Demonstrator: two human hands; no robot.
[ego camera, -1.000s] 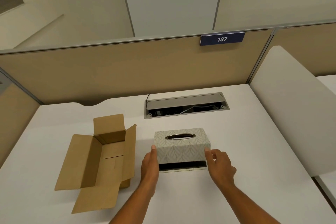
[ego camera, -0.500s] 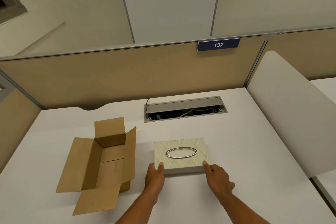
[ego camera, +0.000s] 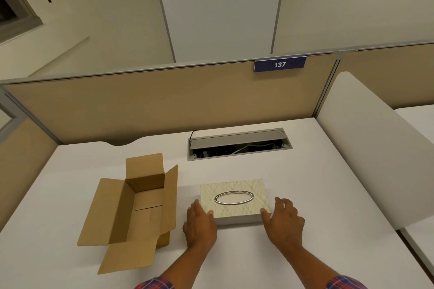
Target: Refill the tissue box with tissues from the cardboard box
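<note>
Tissue box, a flat pale leaf-patterned rectangle with a silver oval ring (ego camera: pixel 234 197) in its top, lies on the white desk (ego camera: pixel 305 194) between both hands. At its near left corner the left hand (ego camera: pixel 199 225) rests spread, thumb touching the edge; at the near right corner the right hand (ego camera: pixel 284 223) is likewise spread, thumb at the corner, neither clasping it. Just left stands the brown cardboard box (ego camera: pixel 138 209), flaps open. Farther back sits a grey cable hatch (ego camera: pixel 239 143), then the tan partition (ego camera: pixel 152 101) with a blue "137" sign (ego camera: pixel 280 64).
</note>
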